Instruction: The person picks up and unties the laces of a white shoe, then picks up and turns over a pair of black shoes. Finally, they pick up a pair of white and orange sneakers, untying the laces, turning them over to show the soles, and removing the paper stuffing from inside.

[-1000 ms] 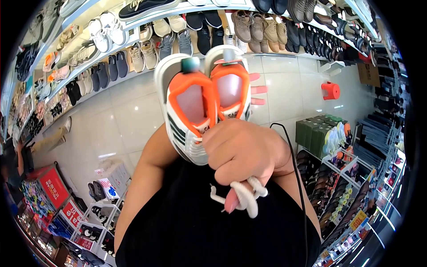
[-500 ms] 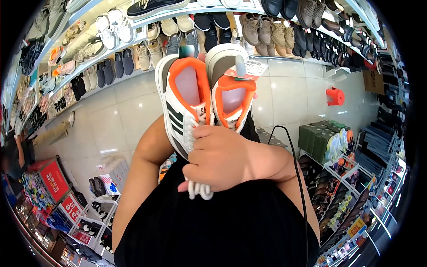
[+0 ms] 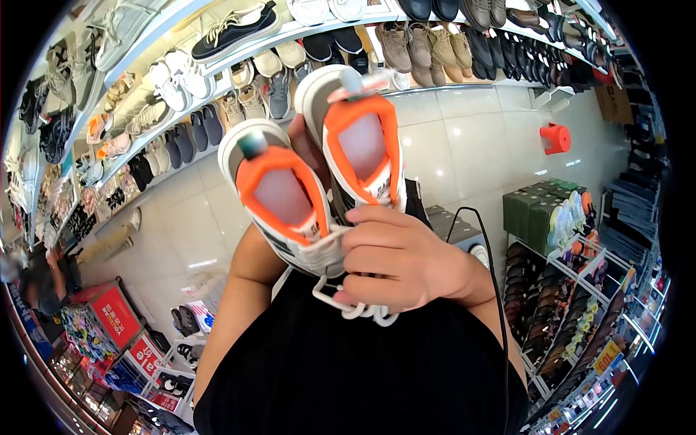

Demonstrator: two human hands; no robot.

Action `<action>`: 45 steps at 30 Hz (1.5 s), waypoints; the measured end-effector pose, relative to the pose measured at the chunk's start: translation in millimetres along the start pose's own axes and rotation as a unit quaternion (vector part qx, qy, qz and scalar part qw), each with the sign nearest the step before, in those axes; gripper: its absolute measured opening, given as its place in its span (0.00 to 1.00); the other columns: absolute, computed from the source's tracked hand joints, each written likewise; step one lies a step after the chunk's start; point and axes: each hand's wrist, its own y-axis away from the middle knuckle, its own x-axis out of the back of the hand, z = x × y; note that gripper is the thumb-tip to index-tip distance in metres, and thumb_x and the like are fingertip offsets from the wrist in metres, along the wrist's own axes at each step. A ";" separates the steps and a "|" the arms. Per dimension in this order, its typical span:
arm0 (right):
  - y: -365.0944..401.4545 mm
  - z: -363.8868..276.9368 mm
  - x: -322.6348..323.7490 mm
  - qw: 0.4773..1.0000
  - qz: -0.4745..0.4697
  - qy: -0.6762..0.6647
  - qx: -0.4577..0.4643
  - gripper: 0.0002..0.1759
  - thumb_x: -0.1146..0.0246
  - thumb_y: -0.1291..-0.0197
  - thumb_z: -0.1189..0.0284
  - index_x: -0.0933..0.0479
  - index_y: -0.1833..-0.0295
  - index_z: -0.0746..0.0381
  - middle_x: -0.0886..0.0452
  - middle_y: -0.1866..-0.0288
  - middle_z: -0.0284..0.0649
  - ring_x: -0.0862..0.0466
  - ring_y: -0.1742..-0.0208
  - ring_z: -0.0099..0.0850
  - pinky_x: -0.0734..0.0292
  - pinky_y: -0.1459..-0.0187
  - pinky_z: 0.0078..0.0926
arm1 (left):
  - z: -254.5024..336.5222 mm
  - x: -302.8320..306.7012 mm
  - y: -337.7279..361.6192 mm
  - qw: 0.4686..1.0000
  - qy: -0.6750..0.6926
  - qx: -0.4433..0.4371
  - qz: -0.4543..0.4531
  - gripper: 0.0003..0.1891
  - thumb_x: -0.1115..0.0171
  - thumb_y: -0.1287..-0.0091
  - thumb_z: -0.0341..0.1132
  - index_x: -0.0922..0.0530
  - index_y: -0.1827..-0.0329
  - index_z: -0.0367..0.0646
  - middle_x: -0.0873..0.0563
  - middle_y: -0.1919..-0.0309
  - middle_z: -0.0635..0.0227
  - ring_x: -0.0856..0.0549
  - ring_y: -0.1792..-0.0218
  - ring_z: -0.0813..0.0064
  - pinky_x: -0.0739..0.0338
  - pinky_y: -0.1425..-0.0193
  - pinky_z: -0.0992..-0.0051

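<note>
A pair of white sneakers with orange linings is held up in front of my black clothing. The left sneaker (image 3: 281,196) leans to the left; the right sneaker (image 3: 362,138) stands higher and carries a blurred paper tag (image 3: 359,90). My left hand (image 3: 307,143) grips the pair from behind, mostly hidden, with some fingers showing between the two shoes. Over the toe ends, my right hand (image 3: 395,257) is closed on the white shoelace (image 3: 323,290). Loops of lace hang below its fingers.
Shelves of shoes (image 3: 239,36) curve across the top. A red stool (image 3: 555,138) stands on the tiled floor (image 3: 464,152). Green boxes (image 3: 533,210) and a shoe rack (image 3: 565,290) are at right, a red sign (image 3: 116,313) and another person (image 3: 43,283) at left. A black cable (image 3: 496,312) runs past my right arm.
The sneakers have tilted and spread apart at the heels, the left one dropping down and left. My right hand has moved right, drawing a lace loop away from the shoes.
</note>
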 end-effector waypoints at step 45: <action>25.8 46.0 142.7 0.956 0.219 0.137 -0.141 0.11 0.25 0.54 0.70 0.13 0.64 0.62 0.23 0.33 0.55 0.09 0.64 0.39 0.13 0.64 0.30 | -117.4 -95.7 -113.4 0.959 -0.025 -0.250 -0.129 0.46 0.41 0.37 0.69 0.30 0.22 0.48 0.20 0.31 0.60 0.20 0.34 0.62 0.26 0.28 0.61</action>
